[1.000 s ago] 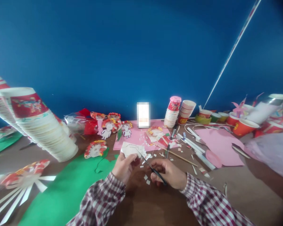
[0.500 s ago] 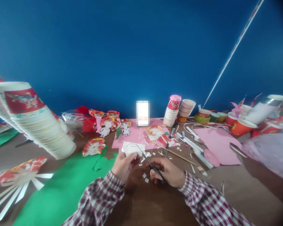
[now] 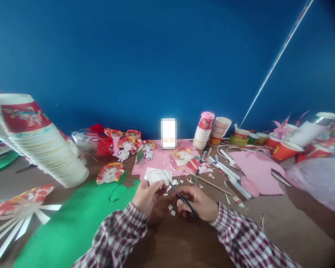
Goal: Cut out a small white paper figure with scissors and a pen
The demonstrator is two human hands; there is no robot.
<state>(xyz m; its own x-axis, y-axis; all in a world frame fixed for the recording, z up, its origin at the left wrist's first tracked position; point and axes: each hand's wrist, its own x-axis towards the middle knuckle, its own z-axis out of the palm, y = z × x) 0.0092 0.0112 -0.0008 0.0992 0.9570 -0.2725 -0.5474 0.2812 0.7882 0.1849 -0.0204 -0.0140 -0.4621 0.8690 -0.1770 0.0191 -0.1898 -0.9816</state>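
A small white piece of paper with a faint drawn line is pinched between the thumb and fingers of my left hand. My right hand has its fingers through the handles of black-handled scissors. The scissors' blades point up and left, their tips at the right part of the paper; I cannot tell whether they are biting into it. Small white paper scraps lie on the brown table beneath and around my hands. White paper figures stand out beyond the paper.
Green paper covers the left, below a tall leaning stack of paper cups. Pink sheets lie ahead with a wooden stick. More cups stand by the blue wall. A cut cup lies beside the green paper.
The view has shifted very slightly. Both hands, the paper and the scissors keep nearly the same places.
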